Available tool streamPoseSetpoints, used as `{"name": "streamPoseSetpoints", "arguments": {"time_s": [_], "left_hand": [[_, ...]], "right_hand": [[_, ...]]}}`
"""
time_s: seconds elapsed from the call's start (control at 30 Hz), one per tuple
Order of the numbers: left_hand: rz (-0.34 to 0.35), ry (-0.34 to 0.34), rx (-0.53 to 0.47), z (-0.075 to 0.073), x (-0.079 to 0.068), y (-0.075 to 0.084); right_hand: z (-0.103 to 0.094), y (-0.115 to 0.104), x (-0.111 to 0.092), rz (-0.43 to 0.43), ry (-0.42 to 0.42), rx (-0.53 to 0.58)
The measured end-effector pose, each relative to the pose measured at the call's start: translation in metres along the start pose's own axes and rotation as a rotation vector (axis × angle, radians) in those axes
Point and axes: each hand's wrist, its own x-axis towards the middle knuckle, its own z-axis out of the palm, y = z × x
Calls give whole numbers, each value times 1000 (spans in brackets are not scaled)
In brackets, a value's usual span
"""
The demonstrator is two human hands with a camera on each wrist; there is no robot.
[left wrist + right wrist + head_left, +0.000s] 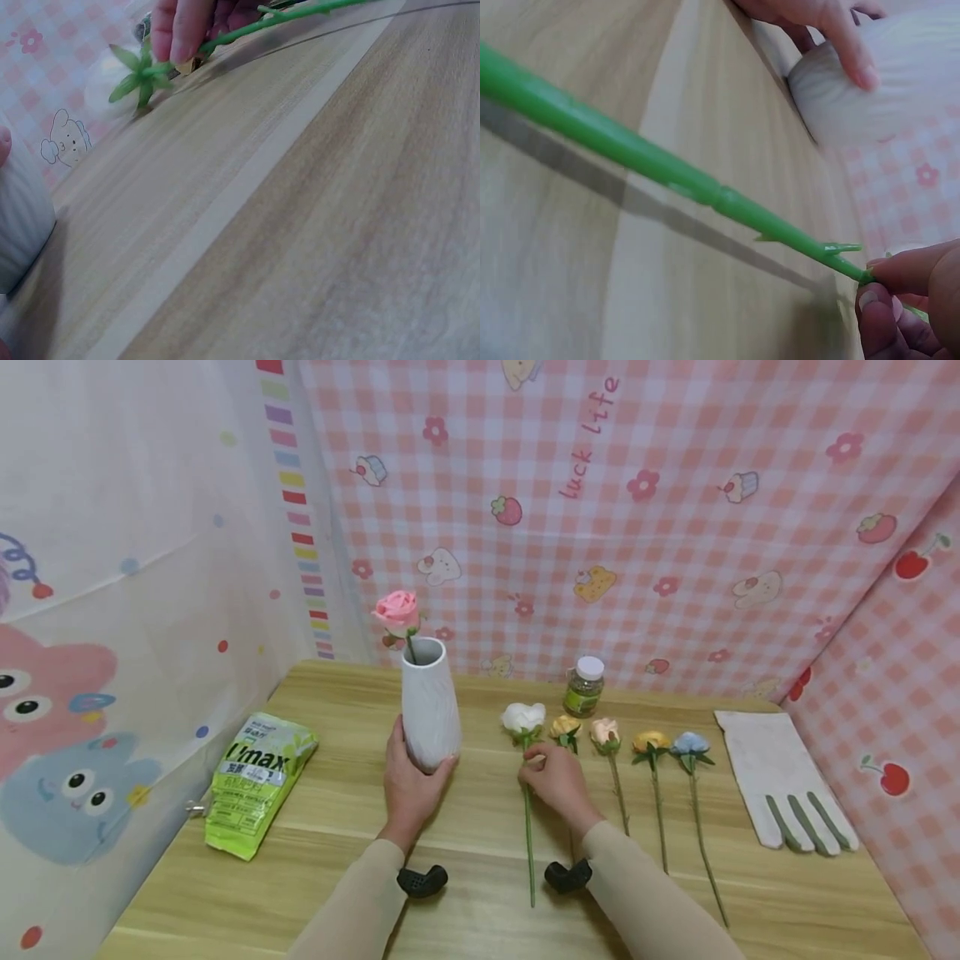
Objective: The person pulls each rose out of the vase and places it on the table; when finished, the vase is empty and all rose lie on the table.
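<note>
A white ribbed vase (431,714) stands on the table with a pink rose (397,612) leaning out of its mouth. My left hand (411,792) grips the vase low down, thumb and fingers around its base. To the right, my right hand (557,779) pinches the green stem of a white rose (523,718) just below its bloom. In the right wrist view, thumb and fingertips close on that stem (630,150), which sits slightly above the tabletop. The left wrist view shows the green sepals (141,76) beside the pinching fingers.
Right of the white rose lie a yellow flower (565,727), a peach rose (605,735), an orange-yellow flower (651,742) and a blue flower (690,744). Behind stands a lidded jar (582,689). White gloves (780,777) lie far right, a green bag (258,785) far left.
</note>
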Motion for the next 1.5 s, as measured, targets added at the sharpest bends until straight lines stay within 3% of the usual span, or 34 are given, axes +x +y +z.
{"name": "streamPoseSetpoints", "arguments": {"time_s": [0.43, 0.6, 0.73, 0.93, 1.17, 1.33, 1.5], "left_hand": [[-3, 2, 4, 1, 0, -2], [8, 11, 3, 2, 0, -1], [17, 14, 4, 2, 1, -2], [39, 24, 11, 3, 1, -5], [11, 19, 31, 1, 0, -7], [-29, -6, 24, 0, -3, -5], [-7, -11, 24, 0, -1, -3]], "right_hand": [[-4, 6, 0, -1, -24, -9], [-14, -6, 2, -53, 51, -76], [-31, -34, 5, -115, 104, -73], [-55, -102, 11, -268, 89, -15], [-55, -175, 28, -383, 19, 66], [-45, -201, 42, -402, -11, 82], [-37, -213, 54, -403, 1, 44]]}}
